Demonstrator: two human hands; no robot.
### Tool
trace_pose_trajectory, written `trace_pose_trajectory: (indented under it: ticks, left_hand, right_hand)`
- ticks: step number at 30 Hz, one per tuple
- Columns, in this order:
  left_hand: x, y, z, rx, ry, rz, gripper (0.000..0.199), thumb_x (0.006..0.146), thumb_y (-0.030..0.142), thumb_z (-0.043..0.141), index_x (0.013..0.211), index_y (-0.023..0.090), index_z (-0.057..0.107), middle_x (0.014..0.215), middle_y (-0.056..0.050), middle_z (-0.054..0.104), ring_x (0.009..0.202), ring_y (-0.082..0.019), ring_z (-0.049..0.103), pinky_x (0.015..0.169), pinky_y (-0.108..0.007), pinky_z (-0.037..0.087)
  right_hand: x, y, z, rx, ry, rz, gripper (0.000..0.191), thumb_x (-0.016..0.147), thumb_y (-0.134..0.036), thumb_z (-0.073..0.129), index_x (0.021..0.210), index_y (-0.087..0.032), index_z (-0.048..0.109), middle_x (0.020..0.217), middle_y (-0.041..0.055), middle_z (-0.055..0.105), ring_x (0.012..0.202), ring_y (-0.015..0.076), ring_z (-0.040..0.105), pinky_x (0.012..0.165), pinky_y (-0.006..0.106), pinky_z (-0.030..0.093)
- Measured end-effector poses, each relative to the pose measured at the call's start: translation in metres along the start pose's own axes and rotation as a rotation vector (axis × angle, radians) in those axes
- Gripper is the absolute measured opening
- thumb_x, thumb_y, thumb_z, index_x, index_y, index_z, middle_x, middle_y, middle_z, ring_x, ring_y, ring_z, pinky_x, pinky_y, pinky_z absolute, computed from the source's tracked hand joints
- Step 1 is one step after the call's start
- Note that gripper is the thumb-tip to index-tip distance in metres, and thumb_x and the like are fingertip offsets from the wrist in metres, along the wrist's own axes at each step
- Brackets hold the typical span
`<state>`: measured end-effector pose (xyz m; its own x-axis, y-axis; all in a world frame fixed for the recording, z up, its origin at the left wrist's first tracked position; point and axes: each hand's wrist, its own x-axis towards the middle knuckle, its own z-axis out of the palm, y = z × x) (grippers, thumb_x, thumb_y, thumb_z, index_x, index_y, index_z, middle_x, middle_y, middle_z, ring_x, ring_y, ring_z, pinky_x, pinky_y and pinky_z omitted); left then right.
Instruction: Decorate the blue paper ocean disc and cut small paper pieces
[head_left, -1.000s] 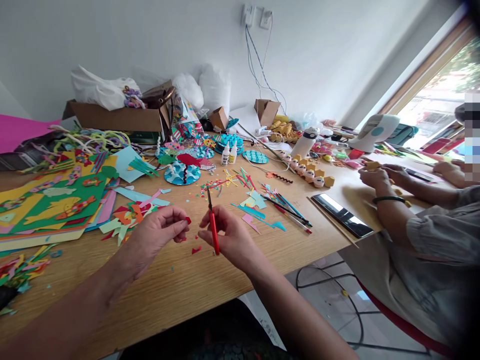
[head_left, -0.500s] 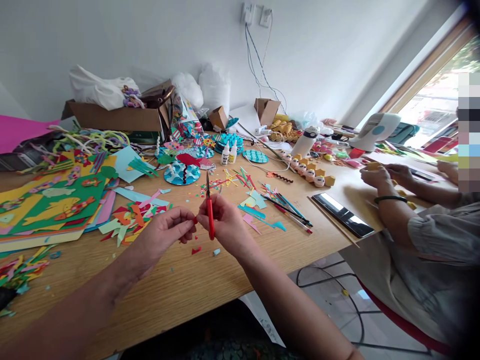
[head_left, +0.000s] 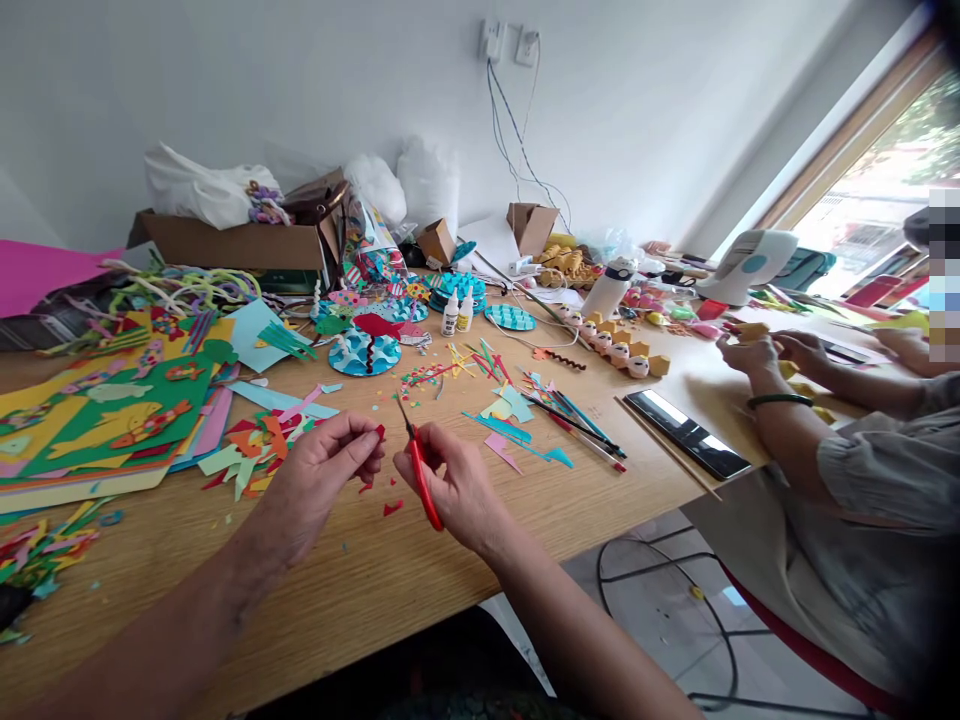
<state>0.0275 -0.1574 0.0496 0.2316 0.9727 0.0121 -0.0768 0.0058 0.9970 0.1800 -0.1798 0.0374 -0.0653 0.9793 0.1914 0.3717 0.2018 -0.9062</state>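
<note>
Between the thumb and fingers of my left hand (head_left: 330,470) is a small piece of red paper (head_left: 380,432), mostly hidden by the fingertips. My right hand (head_left: 457,485) is wrapped round red-handled scissors (head_left: 424,485), whose blades point up and away, apart from the paper. Small red scraps (head_left: 393,508) lie on the wooden table just below the hands. Beyond them stands a blue patterned disc (head_left: 365,355) with a red paper shape on a dark twisted stem.
Coloured paper sheets (head_left: 112,420) and offcuts (head_left: 255,440) spread across the left. Pencils (head_left: 581,425), a phone (head_left: 686,432) and a wooden stick lie to the right. Two glue bottles (head_left: 457,312) stand farther back. A co-worker's hands (head_left: 754,355) hold something yellow at the right.
My right hand has moved slightly right and down, tilting the scissors leftward, away from my left hand. My left hand has shifted a little left, still pinching the red paper.
</note>
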Motion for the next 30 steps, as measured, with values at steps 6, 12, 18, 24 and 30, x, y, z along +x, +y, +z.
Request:
trace_pose_trajectory:
  ticks: [6, 12, 18, 24, 30]
  left_hand:
    - [0.0, 0.0056, -0.0023, 0.014, 0.01, 0.063, 0.009, 0.073, 0.028, 0.065, 0.073, 0.019, 0.064, 0.064, 0.003, 0.06, 0.06, -0.01, 0.054, 0.057, -0.021, 0.044]
    - [0.0003, 0.0074, -0.0012, 0.094, -0.011, 0.07, 0.008, 0.073, 0.027, 0.063, 0.07, 0.019, 0.063, 0.061, 0.003, 0.059, 0.059, -0.011, 0.053, 0.056, -0.021, 0.044]
    - [-0.0012, 0.0104, 0.0028, 0.124, -0.021, 0.046, 0.011, 0.072, 0.029, 0.062, 0.067, 0.019, 0.061, 0.058, 0.002, 0.056, 0.056, -0.011, 0.051, 0.053, -0.022, 0.043]
    - [-0.0005, 0.0106, 0.0031, 0.143, -0.025, 0.038, 0.012, 0.07, 0.03, 0.063, 0.068, 0.019, 0.062, 0.058, 0.002, 0.055, 0.055, -0.012, 0.051, 0.051, -0.022, 0.043]
    - [-0.0006, 0.0102, 0.0023, 0.153, -0.016, 0.042, 0.011, 0.069, 0.03, 0.064, 0.067, 0.019, 0.063, 0.057, 0.002, 0.055, 0.054, -0.012, 0.051, 0.05, -0.022, 0.042]
  right_hand:
    - [-0.0113, 0.0041, 0.0001, -0.283, -0.052, -0.116, 0.028, 0.08, -0.04, 0.055, 0.066, -0.019, 0.042, 0.057, -0.0048, 0.043, 0.051, 0.0078, 0.036, 0.051, 0.021, 0.025]
    - [-0.0098, 0.0012, -0.0001, -0.352, -0.047, -0.122, 0.03, 0.081, -0.044, 0.054, 0.067, -0.019, 0.044, 0.058, -0.0038, 0.046, 0.051, 0.0083, 0.038, 0.051, 0.021, 0.025]
    - [-0.0108, 0.0047, 0.0016, -0.391, -0.021, -0.116, 0.033, 0.081, -0.047, 0.053, 0.065, -0.019, 0.047, 0.056, -0.0033, 0.046, 0.05, 0.0084, 0.037, 0.05, 0.021, 0.024]
    - [-0.0116, 0.0093, 0.0006, -0.376, 0.003, -0.14, 0.035, 0.082, -0.047, 0.053, 0.062, -0.018, 0.048, 0.052, -0.0042, 0.043, 0.047, 0.0075, 0.034, 0.049, 0.021, 0.023]
    - [-0.0128, 0.0109, 0.0002, -0.329, -0.004, -0.139, 0.038, 0.081, -0.047, 0.054, 0.059, -0.019, 0.043, 0.052, -0.0052, 0.039, 0.047, 0.0072, 0.03, 0.049, 0.021, 0.022]
